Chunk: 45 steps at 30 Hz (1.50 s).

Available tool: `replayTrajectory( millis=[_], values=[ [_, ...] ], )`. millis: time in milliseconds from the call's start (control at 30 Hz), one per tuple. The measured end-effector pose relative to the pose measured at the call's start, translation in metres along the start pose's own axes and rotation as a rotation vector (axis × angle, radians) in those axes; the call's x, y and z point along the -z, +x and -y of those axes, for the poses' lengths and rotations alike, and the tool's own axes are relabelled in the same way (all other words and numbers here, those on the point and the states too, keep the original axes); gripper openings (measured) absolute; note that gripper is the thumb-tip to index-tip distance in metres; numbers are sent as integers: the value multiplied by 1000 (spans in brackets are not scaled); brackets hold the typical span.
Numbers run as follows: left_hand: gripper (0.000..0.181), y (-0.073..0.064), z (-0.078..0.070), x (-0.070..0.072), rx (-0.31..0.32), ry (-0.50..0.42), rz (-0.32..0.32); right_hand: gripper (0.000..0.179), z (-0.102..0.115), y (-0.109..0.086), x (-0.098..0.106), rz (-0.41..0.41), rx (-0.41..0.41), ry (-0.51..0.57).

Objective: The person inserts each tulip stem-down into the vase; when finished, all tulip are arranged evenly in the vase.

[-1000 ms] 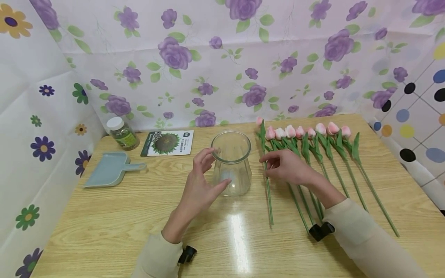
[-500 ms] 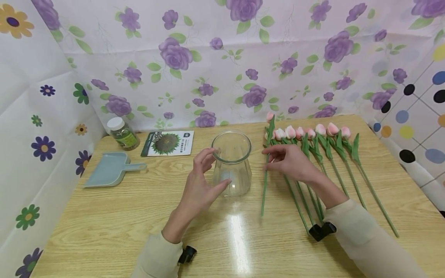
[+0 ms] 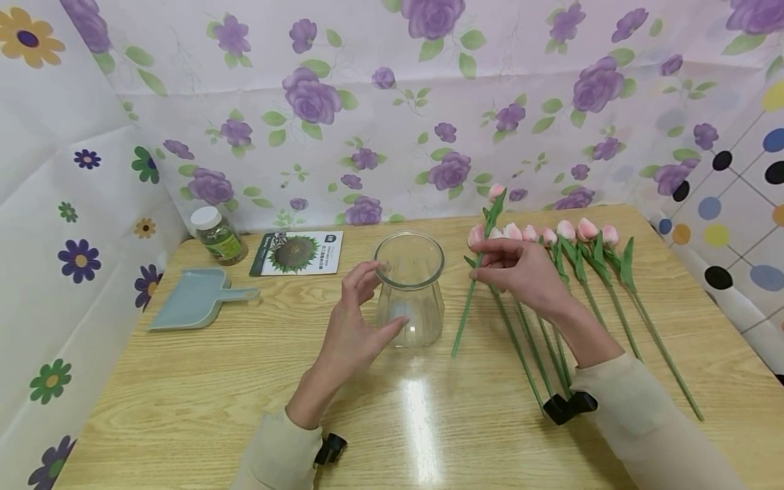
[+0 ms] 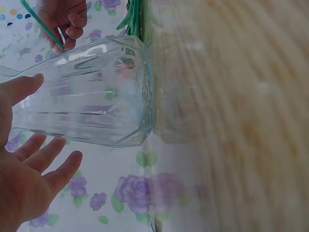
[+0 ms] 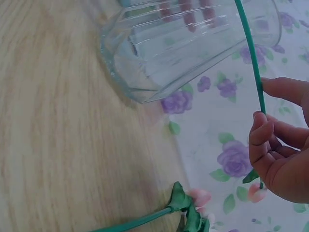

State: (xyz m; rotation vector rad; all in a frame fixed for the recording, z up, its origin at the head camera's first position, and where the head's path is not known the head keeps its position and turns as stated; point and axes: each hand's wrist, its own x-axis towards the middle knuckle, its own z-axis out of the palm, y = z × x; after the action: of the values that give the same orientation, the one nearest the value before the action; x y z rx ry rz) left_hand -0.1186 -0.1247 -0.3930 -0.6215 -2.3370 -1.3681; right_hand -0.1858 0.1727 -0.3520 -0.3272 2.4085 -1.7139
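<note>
A clear glass vase (image 3: 413,313) stands upright on the wooden table. My left hand (image 3: 355,320) curves around its left side, thumb across the front and fingers on the far side near the rim. In the left wrist view the thumb (image 4: 29,88) overlaps the glass. To the right of the vase, my right hand (image 3: 529,275) pinches the green stem of an artificial tulip (image 3: 463,323) between thumb and fingers. Its pink bloom points up and away, while the bare stem end slants down toward the vase's base. The right wrist view shows that stem (image 5: 253,58) crossing in front of the glass.
Several pink tulips (image 3: 586,229) lie in a row on the table (image 3: 245,401) at the right, partly under my right arm. At the left are a blue-grey dustpan (image 3: 190,299), a white-lidded jar (image 3: 219,237) and a sunflower seed packet (image 3: 297,253). Floral sheets line the back and sides.
My right hand has raised the tulip; its bloom has moved up and right, and its stem end has swung left toward the vase. The left hand stays at the vase.
</note>
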Motion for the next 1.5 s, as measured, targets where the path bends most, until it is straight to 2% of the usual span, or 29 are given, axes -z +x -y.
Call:
replayTrajectory(
  millis=[200, 333, 567, 867, 1300, 1500],
  values=[
    [99, -1, 0, 0, 15, 8, -1, 39, 10, -3, 4, -51, 31, 66],
    [100, -1, 0, 0, 14, 9, -6, 37, 15, -3, 5, -98, 58, 141],
    [101, -2, 1, 1, 14, 12, -12, 36, 26, -1, 3, -177, 56, 273],
    [102, -3, 2, 0, 19, -10, -2, 33, 35, 5, 1, -253, 112, 415],
    [101, -1, 0, 0, 9, -9, -4, 32, 45, 14, -2, -364, 158, 510],
    [101, -1, -1, 0, 9, -5, -4, 30, 50, 18, -7, -419, 248, 469]
  ],
)
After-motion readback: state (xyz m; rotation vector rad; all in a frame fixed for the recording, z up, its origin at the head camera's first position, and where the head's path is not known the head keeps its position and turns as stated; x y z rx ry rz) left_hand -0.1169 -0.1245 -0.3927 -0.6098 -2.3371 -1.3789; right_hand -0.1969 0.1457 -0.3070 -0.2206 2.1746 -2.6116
